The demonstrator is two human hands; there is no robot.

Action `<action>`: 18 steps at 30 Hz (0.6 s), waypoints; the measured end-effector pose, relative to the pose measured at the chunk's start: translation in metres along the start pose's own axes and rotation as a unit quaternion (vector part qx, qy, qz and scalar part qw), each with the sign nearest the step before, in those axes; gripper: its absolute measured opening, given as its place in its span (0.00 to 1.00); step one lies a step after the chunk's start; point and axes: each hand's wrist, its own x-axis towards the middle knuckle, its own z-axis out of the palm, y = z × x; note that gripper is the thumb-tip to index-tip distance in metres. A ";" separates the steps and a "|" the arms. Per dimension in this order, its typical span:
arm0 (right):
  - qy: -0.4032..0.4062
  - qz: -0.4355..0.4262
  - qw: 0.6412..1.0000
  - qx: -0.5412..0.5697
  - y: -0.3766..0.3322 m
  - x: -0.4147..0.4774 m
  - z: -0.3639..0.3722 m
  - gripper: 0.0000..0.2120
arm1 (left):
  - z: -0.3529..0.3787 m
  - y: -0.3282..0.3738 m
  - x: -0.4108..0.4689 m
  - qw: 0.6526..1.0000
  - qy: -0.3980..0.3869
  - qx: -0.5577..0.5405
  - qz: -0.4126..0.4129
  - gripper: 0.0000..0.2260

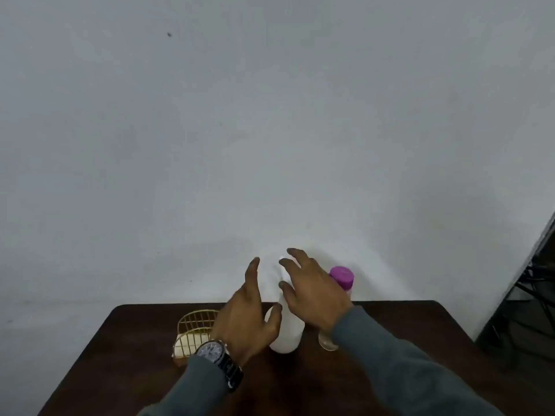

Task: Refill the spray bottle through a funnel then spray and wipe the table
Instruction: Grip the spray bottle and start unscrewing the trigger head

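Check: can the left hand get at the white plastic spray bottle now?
Probably yes. The left hand is open just beside the white plastic spray bottle, nothing between them; the right hand is over the bottle's top, leaving its left side free.

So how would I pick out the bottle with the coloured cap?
Find the dark wooden table against the pale wall. Near its far edge, right of the white spray bottle and partly behind the person's right hand, stands a clear bottle. Its bright magenta cap sets it apart.
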 end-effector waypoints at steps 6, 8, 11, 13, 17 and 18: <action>-0.032 0.079 0.995 0.044 -0.002 -0.006 0.053 0.22 | 0.046 -0.019 -0.017 0.999 0.017 -0.038 0.002 0.41; -0.004 0.071 0.996 0.046 -0.004 -0.014 0.062 0.20 | 0.059 -0.026 -0.023 0.999 0.022 -0.038 0.018 0.40; 0.026 0.062 0.997 0.049 -0.009 -0.028 0.069 0.19 | 0.069 -0.030 -0.035 0.998 0.026 -0.045 0.033 0.40; 0.030 0.054 0.997 0.045 -0.017 -0.043 0.069 0.18 | 0.072 -0.029 -0.050 0.997 0.029 -0.059 0.049 0.40; 0.034 0.041 0.998 0.042 -0.038 -0.084 0.058 0.15 | 0.067 -0.025 -0.089 0.993 0.046 -0.079 0.072 0.42; 0.034 0.039 0.998 0.042 -0.044 -0.097 0.054 0.15 | 0.064 -0.022 -0.102 0.993 0.045 -0.082 0.075 0.44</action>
